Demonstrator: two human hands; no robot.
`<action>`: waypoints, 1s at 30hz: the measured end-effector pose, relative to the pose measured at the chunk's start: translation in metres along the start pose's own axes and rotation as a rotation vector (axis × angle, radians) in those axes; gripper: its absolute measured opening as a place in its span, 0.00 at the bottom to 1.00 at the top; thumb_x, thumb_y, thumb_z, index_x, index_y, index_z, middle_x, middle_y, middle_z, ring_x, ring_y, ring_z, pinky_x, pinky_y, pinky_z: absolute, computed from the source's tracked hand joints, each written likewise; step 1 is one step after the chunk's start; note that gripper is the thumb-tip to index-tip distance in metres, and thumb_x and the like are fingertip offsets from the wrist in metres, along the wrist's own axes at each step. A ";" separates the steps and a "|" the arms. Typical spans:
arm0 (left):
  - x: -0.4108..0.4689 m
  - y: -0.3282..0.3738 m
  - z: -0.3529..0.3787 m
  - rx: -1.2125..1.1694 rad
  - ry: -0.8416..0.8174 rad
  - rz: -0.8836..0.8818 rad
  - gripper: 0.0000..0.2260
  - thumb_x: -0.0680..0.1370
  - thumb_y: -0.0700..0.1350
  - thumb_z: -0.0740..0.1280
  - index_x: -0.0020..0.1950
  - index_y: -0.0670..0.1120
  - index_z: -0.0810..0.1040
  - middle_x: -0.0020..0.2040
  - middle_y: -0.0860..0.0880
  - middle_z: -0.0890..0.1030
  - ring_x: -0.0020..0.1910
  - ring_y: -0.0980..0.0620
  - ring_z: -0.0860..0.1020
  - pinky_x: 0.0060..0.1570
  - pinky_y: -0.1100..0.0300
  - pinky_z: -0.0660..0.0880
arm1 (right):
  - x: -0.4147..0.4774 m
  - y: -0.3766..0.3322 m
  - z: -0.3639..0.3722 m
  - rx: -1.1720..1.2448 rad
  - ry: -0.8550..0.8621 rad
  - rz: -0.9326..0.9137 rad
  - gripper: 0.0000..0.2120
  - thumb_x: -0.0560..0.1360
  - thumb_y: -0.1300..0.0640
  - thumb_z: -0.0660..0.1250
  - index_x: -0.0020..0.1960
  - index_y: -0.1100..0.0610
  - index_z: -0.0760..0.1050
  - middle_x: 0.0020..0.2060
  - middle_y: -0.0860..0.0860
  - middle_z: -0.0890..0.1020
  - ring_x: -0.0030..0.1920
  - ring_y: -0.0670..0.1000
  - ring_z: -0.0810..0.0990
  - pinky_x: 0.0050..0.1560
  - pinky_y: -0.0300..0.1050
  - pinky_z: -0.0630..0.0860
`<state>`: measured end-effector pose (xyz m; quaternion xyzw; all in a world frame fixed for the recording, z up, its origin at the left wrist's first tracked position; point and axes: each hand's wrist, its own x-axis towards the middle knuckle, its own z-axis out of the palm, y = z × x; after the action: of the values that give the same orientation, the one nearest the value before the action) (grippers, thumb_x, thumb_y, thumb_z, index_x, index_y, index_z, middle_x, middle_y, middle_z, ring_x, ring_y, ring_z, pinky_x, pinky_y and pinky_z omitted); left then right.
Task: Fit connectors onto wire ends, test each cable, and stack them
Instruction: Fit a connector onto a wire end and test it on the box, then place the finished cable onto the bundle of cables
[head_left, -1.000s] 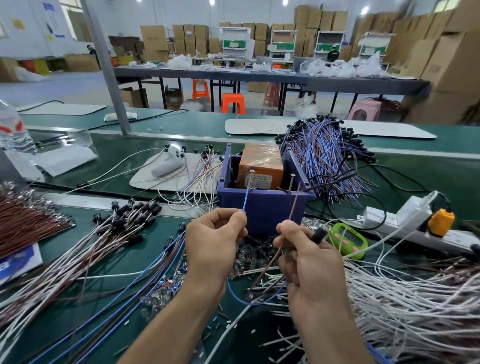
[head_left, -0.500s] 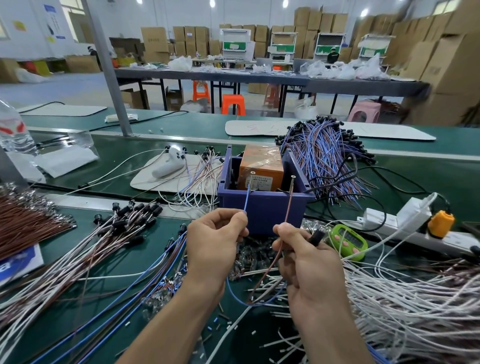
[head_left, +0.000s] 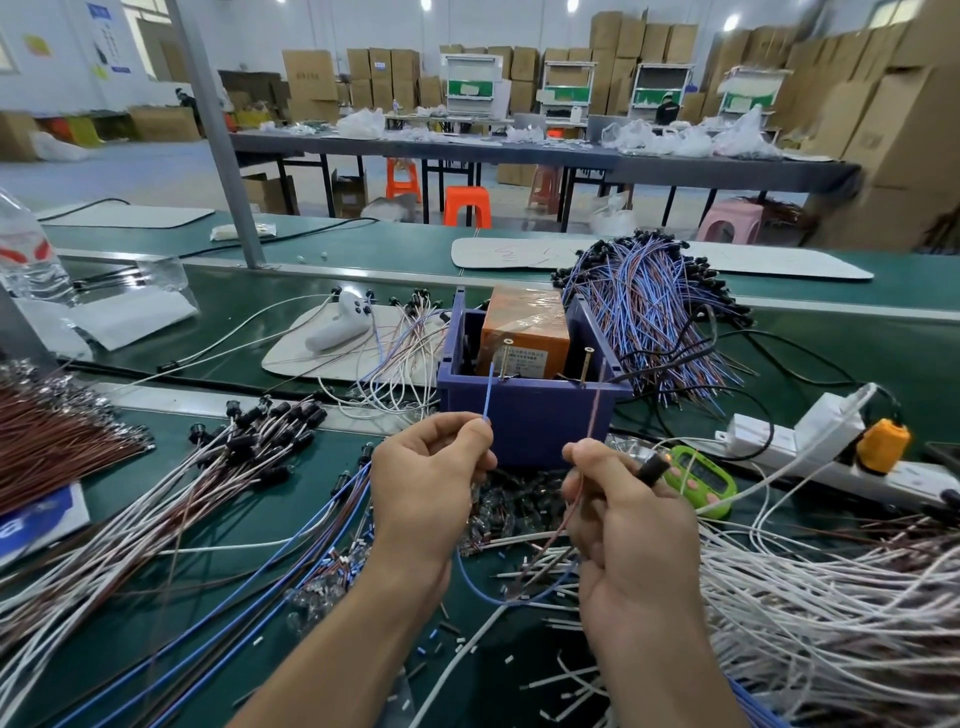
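Sticking up from left hand (head_left: 431, 483), blue wire (head_left: 488, 389)

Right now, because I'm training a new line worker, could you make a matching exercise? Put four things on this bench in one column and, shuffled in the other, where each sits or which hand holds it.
Things:
1. blue wire
2. brown wire
3. orange box
4. orange plug

Places:
A. pinched by the right hand
B. inside the blue bin
C. on the white power strip
D. pinched by the left hand

Pairs: 1-D, 2-A, 3-B, 4-C.
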<state>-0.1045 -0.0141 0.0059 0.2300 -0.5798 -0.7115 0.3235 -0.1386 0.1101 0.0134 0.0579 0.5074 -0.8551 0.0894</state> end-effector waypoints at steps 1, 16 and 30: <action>-0.002 0.002 0.000 -0.009 -0.011 -0.002 0.11 0.77 0.38 0.73 0.39 0.53 0.87 0.31 0.48 0.83 0.31 0.57 0.80 0.34 0.67 0.76 | -0.002 0.000 0.001 -0.023 -0.055 0.010 0.08 0.73 0.66 0.73 0.35 0.62 0.82 0.24 0.55 0.76 0.19 0.44 0.65 0.19 0.34 0.61; -0.011 0.071 -0.030 -0.103 -0.362 -0.246 0.05 0.73 0.41 0.75 0.37 0.46 0.88 0.35 0.47 0.82 0.32 0.53 0.78 0.35 0.62 0.77 | -0.042 -0.038 0.016 -0.355 -0.366 0.024 0.08 0.78 0.62 0.69 0.43 0.61 0.85 0.31 0.55 0.80 0.25 0.47 0.69 0.26 0.37 0.64; -0.094 0.059 0.031 0.851 -0.794 0.043 0.06 0.73 0.44 0.74 0.36 0.50 0.86 0.33 0.51 0.86 0.29 0.58 0.81 0.32 0.65 0.76 | -0.069 -0.176 -0.181 -0.674 0.185 -0.165 0.12 0.83 0.60 0.62 0.45 0.64 0.80 0.33 0.59 0.86 0.31 0.54 0.86 0.29 0.44 0.81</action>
<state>-0.0500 0.0681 0.0653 0.0434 -0.8962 -0.4408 -0.0254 -0.1066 0.3582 0.0909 0.0612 0.7699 -0.6351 -0.0124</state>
